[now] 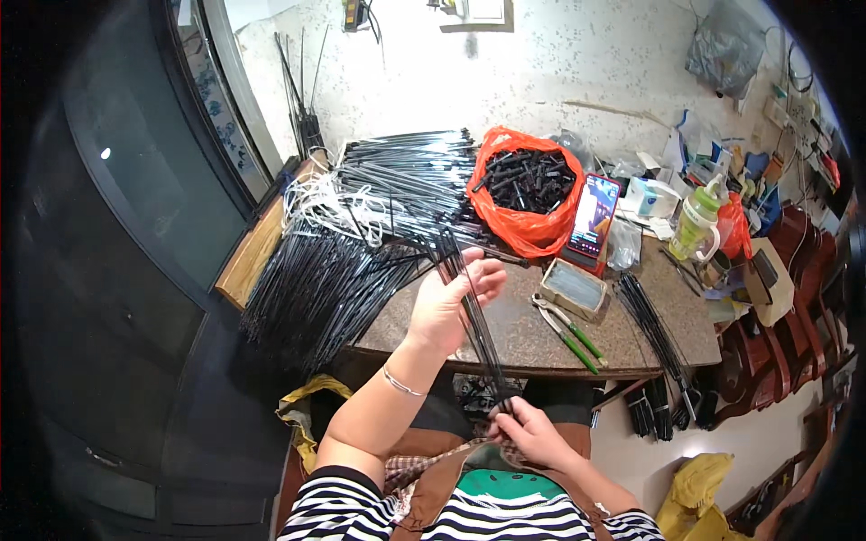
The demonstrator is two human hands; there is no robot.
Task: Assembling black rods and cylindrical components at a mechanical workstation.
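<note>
Nearest, the right hand sits low by the lap, fingers pinched shut around the lower ends of a thin bundle of black rods. The rods run up and away to the left hand, raised over the table edge, thumb and fingers loosely curled around the bundle's upper part. To do this well, it seems best to keep the lower ends even and the upper grip light, so single rods can slide without bending. Beyond on the table lie green-handled pliers, a small box, a phone, an orange bag of black pieces, and a large pile of rods at left.
</note>
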